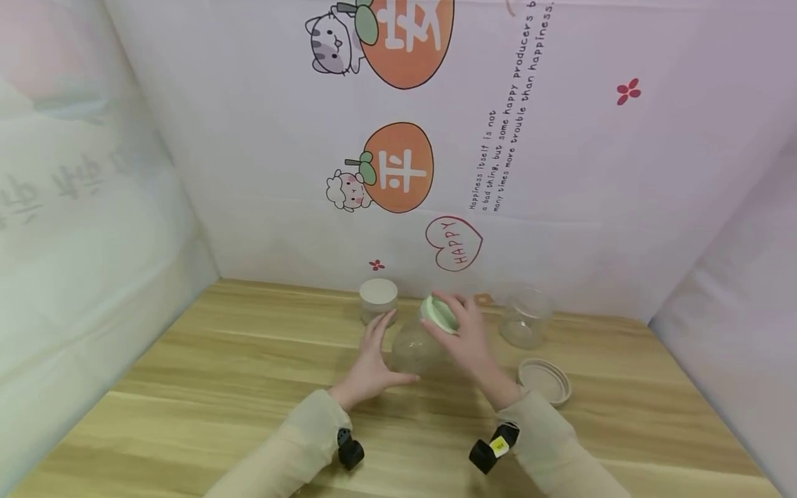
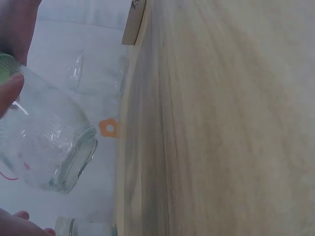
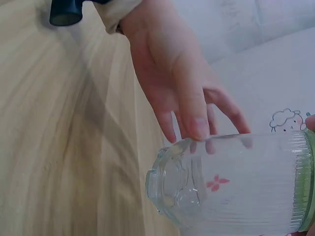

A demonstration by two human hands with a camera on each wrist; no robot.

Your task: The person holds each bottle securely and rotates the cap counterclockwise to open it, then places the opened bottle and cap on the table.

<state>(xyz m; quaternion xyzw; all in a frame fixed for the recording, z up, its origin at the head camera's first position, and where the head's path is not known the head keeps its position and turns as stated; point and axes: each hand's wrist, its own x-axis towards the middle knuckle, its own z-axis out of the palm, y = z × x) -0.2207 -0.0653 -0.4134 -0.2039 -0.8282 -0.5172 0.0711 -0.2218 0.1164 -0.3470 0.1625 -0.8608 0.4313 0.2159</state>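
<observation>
A clear glass jar (image 1: 416, 351) with a light green lid (image 1: 441, 315) is tilted above the table. My right hand (image 1: 468, 342) grips the lid, thumb on one side and fingers on the other. The left hand (image 1: 369, 370) is spread beside the jar's lower part, thumb stretched out. In the right wrist view, the left thumb (image 3: 198, 125) and fingertips are right at the wall of the glass jar (image 3: 236, 182). The left wrist view shows the thick base of the jar (image 2: 78, 160) raised over the wooden surface.
Behind the left hand stands a small jar with a white lid (image 1: 378, 292). To the right are an open clear jar (image 1: 524, 325) and a loose beige lid (image 1: 545, 382) lying on the wooden table (image 1: 249, 387). Printed cloth (image 1: 548, 270) walls the back and sides.
</observation>
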